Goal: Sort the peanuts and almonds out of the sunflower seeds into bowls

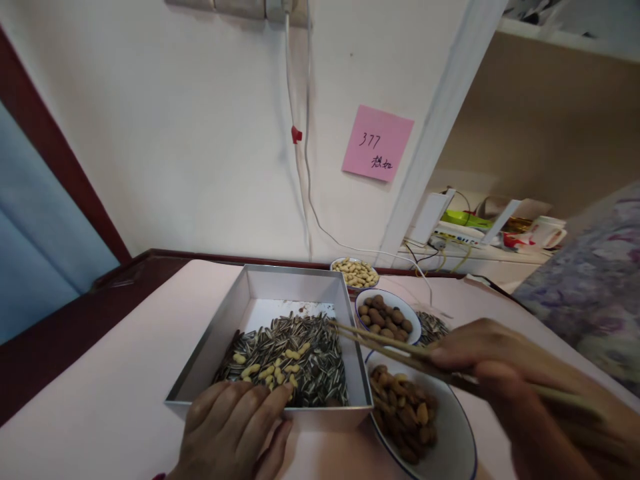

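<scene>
A square metal tray [220,327] sits in front of me with striped sunflower seeds [310,360] and several pale peanuts [273,370] mixed in. My left hand [235,427] rests on the tray's near rim, fingers together and laid flat over the edge. My right hand [500,373] grips a pair of wooden chopsticks [380,340] whose tips reach over the tray's right wall. Below the chopsticks a white bowl [450,447] holds brown nuts [405,407].
Behind are a bowl of darker nuts [385,313], a small bowl of peanuts [356,272] and a pile of sunflower seeds [431,327]. A pink note [377,143] and cables hang on the wall. A floral-clothed person [590,287] is at right.
</scene>
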{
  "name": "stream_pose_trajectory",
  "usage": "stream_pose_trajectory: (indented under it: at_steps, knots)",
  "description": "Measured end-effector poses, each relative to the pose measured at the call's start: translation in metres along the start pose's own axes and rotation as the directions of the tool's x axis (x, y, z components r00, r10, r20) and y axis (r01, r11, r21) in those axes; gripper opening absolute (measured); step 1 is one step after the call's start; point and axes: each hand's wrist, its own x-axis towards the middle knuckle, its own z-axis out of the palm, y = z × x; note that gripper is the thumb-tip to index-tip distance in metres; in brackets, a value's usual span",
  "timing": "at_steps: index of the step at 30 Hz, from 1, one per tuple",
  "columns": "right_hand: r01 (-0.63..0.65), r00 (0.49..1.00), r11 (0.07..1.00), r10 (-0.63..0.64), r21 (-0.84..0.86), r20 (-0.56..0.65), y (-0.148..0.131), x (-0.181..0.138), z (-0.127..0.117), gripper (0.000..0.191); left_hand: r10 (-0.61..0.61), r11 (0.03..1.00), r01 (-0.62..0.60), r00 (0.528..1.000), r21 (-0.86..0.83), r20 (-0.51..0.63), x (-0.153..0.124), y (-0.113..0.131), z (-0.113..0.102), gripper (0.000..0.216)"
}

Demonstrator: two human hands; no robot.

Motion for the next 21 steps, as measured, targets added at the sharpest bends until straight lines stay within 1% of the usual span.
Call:
stream_pose_trajectory:
  at_steps: [3, 4, 6, 10, 14, 21]
  knots:
    - [-0.01, 0.979, 0.995, -0.01, 0.096, 0.202, -0.014, 0.006, 0.027, 0.022, -0.01, 1.0, 0.01, 1.0, -0.002, 0.006, 0.0, 0.002, -0.001, 0.016]
    - [-0.027, 0.968, 0.992, -0.004, 0.122, 0.249, -0.016, 0.007, 0.033, 0.024, -0.012, 1.0, 0.012, 1.0, -0.001, 0.009, 0.001, 0.002, -0.001, 0.016]
    - [-0.068, 0.954, 0.986, 0.02, 0.152, 0.298, -0.015, 0.007, 0.042, 0.026, -0.023, 1.0, 0.023, 1.0, 0.009, 0.011, 0.0, 0.003, -0.001, 0.017]
    - [-0.095, 0.941, 0.982, 0.036, 0.162, 0.335, -0.008, 0.003, 0.05, 0.026, -0.031, 1.0, 0.031, 0.999, 0.003, 0.008, -0.001, 0.003, -0.001, 0.016]
    - [-0.084, 0.935, 0.984, 0.023, 0.157, 0.355, -0.002, 0.001, 0.055, 0.028, -0.021, 1.0, 0.021, 1.0, 0.002, -0.005, -0.002, 0.003, 0.0, 0.015]
    - [-0.089, 0.936, 0.982, 0.026, 0.165, 0.352, 0.001, 0.003, 0.06, 0.03, -0.027, 1.0, 0.027, 1.0, 0.002, 0.005, 0.001, 0.004, -0.003, 0.016]
